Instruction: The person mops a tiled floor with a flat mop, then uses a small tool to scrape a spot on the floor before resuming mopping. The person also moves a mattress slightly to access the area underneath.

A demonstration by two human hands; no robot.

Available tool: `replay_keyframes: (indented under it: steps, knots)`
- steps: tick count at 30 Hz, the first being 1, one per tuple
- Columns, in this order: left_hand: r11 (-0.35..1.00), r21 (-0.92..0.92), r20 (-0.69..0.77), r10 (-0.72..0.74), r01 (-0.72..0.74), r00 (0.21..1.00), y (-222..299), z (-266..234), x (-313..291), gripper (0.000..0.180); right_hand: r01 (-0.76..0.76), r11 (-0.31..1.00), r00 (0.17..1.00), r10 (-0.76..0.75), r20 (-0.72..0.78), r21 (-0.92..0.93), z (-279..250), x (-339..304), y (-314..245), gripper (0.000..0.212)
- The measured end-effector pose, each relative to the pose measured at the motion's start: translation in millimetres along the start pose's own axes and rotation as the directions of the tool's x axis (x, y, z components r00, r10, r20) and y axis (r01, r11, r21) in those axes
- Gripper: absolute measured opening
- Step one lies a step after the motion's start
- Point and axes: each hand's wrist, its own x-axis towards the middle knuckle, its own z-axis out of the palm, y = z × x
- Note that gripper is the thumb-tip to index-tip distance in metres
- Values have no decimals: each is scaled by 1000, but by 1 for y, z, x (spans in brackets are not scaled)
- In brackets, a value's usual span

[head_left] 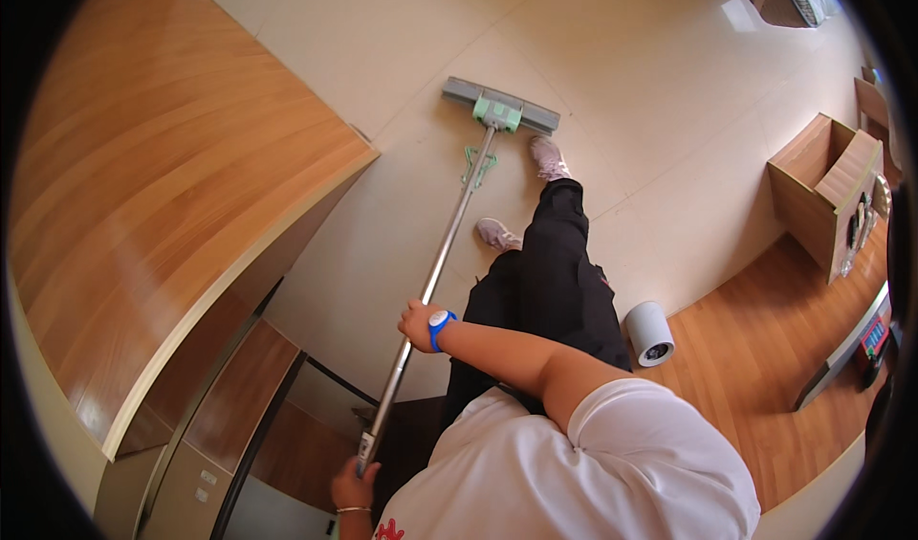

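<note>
Nearest, low in the view: left hand (pixel 354 487), bracelet at the wrist, closed round the butt end of a silver-poled mop (pixel 440 253). Left forearm mostly out of frame. Right arm reaches across the body, elbow slightly bent; right hand (pixel 418 325), blue band on wrist, clamped round the pole higher up, knuckles outward. White cylinder (pixel 650 330) by the edge of the wooden surface (pixel 736 320) at right, dark round end showing; whether hollow, cannot tell. Farther along that surface, an open-topped wooden box (pixel 801 200): bare inner walls visible, bottom hidden; small bagged-looking items against its outer side, indistinct. Pole runs out to the grey-and-green mop head (pixel 499 107), down on the pale floor (pixel 612 81), just beyond the shoe (pixel 549 157).
</note>
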Motion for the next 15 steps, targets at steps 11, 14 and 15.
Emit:
replay_keyframes:
  steps: [11,14,15]
  knots:
    - [934,9,-77,358,-358,931,237,-64,131,32,-337,937,850,261,-458,-93,-184,-81,201,15]
    - [866,29,-15,499,-499,866,331,-59,169,31,-492,864,789,395,-471,-101,-230,-127,293,16]
    - [840,31,-7,542,-542,840,363,-55,176,30,-481,860,815,365,-451,-172,-256,-148,314,15]
